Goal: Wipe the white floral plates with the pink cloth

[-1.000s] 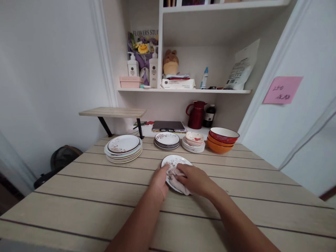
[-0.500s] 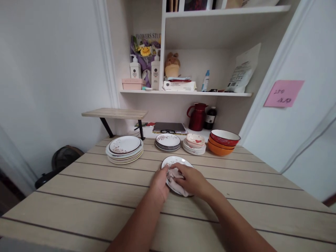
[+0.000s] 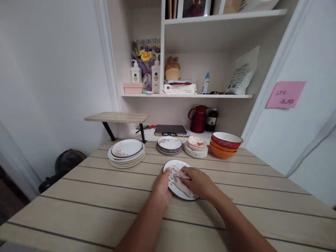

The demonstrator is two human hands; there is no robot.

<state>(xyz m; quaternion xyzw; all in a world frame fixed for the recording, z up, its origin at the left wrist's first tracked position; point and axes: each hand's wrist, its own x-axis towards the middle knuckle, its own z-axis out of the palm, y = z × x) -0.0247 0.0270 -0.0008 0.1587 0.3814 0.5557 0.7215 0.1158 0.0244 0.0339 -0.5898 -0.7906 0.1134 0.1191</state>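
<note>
A white plate (image 3: 173, 167) with a dark rim and a floral pattern is tilted slightly above or on the slatted table in front of me; I cannot tell whether it touches the wood. My left hand (image 3: 162, 185) grips its left edge, thumb on top. Bunched in my right hand (image 3: 198, 181) is a pale pink cloth (image 3: 182, 185), pressed against the plate's face. Behind the plate stands a stack of similar small plates (image 3: 169, 143). To the right of that stack, small heart-patterned dishes (image 3: 196, 142) sit on little white plates (image 3: 195, 153).
Large plates (image 3: 126, 148) are stacked at the left, near a small raised wooden stand (image 3: 117, 117). Nested red and orange bowls (image 3: 225, 144) stand at the right. A closed laptop (image 3: 171, 129), glasses (image 3: 169, 134), a red jug (image 3: 198, 119) and a dark bottle (image 3: 211, 120) line the back.
The cloth and my right hand have shifted rightward on the plate, uncovering more of its pattern at the left. The whole view has tilted up slightly.
</note>
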